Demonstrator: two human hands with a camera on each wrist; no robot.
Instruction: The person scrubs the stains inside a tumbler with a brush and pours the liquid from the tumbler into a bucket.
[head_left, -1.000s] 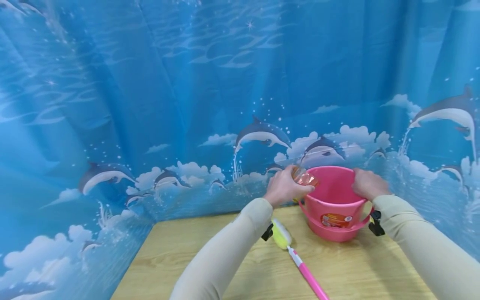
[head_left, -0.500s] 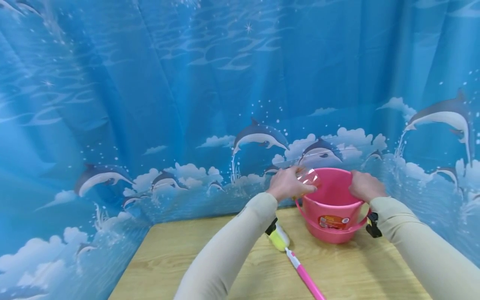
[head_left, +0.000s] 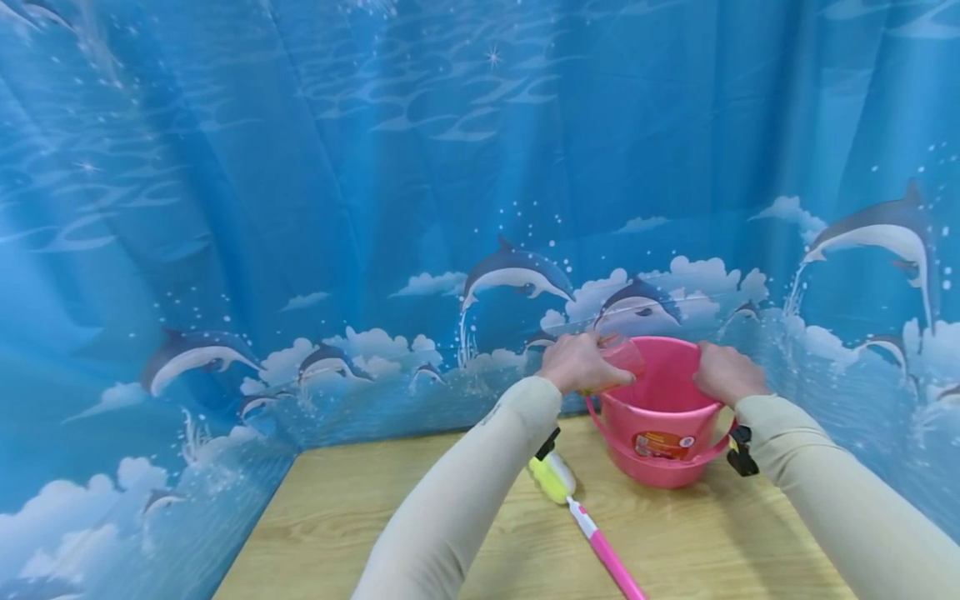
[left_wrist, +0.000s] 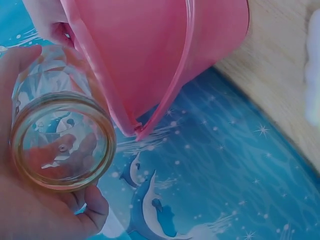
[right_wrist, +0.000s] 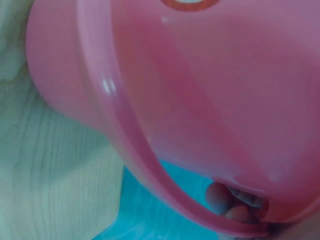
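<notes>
My left hand (head_left: 573,365) grips a clear, faceted glass cup (head_left: 621,357), tipped toward the bucket at its left rim. In the left wrist view the round end of the glass cup (left_wrist: 62,145) faces the camera, and fingers show through it. The pink plastic bucket (head_left: 701,425) stands upright on the table, with its handle hanging down in front and an orange label on its side. My right hand (head_left: 727,373) holds the bucket's right rim. Some of its fingers (right_wrist: 217,196) show below the rim, near where the handle attaches.
On the wooden table (head_left: 360,517), left of the bucket, lies a brush (head_left: 611,554) with a pink handle and a yellow-and-white head. A blue dolphin-print curtain (head_left: 337,208) hangs behind the table and along its left side.
The left hand has turned the glass cup further over and brought it slightly closer to the bucket. The right hand keeps its hold on the rim. The whole head view has drifted a little.
</notes>
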